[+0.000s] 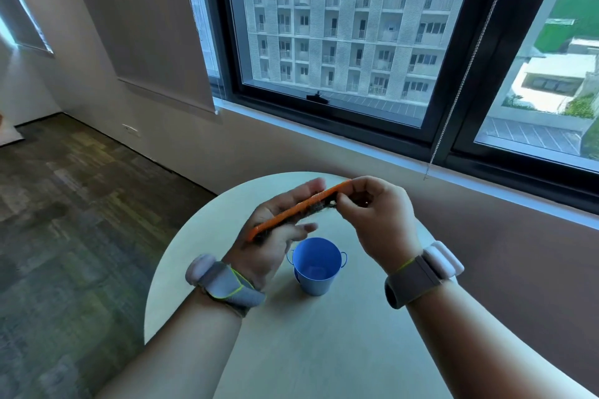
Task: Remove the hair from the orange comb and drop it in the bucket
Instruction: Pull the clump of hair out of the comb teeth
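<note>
The left hand [275,230] grips the orange comb [298,206] above the surface [324,350], its long axis running from 8 o'clock up to 2 o'clock. At the 2 o'clock end the right hand [377,220] pinches the dark hair [319,209] caught in the teeth. The blue bucket [316,266] stands upright just below, at 6 o'clock from the comb, roughly between both hands, so the pulled hair probably only needs lowering.

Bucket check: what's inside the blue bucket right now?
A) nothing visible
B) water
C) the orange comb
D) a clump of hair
A: the blue bucket shows only its bare blue inside, while the hair sits in the orange comb, held by the left hand above the table.
</note>
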### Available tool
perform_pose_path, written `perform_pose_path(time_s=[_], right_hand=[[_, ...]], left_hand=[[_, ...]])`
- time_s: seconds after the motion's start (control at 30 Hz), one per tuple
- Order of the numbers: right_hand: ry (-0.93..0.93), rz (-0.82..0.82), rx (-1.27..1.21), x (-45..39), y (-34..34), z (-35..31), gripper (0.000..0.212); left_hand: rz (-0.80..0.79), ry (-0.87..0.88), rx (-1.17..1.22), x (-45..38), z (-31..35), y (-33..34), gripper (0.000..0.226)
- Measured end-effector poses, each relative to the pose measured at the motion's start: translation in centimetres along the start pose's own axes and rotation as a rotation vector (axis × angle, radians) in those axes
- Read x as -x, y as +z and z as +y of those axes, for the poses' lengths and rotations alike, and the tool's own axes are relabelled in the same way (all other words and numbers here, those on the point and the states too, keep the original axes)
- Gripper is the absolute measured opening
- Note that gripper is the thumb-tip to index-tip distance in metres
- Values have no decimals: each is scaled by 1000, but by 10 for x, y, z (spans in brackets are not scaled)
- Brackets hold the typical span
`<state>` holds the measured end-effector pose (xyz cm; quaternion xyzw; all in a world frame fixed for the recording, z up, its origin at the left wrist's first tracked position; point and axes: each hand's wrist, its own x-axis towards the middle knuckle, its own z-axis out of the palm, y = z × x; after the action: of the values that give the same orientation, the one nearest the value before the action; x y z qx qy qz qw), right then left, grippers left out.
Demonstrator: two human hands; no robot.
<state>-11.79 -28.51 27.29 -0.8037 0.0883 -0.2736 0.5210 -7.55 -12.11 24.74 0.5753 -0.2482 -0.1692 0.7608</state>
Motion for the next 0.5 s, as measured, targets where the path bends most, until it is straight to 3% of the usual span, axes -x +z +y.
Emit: perform_pose_path(time_s=[0.13, 0.23, 0.4, 0.5], right_hand=[[18, 3, -86, 0, -3, 0, 20], [-6, -22, -41, 3, 0, 0, 13], [-22, -69, -60, 3, 3, 3, 16], [-25, -92, -61, 3, 3, 6, 20]], left_hand=[[76, -236, 278, -4, 13, -7, 36], [51, -352, 88, -4, 20, -3, 61], [38, -246, -137, -1, 21, 8, 29], [107, -176, -248, -2, 16, 8, 28]])
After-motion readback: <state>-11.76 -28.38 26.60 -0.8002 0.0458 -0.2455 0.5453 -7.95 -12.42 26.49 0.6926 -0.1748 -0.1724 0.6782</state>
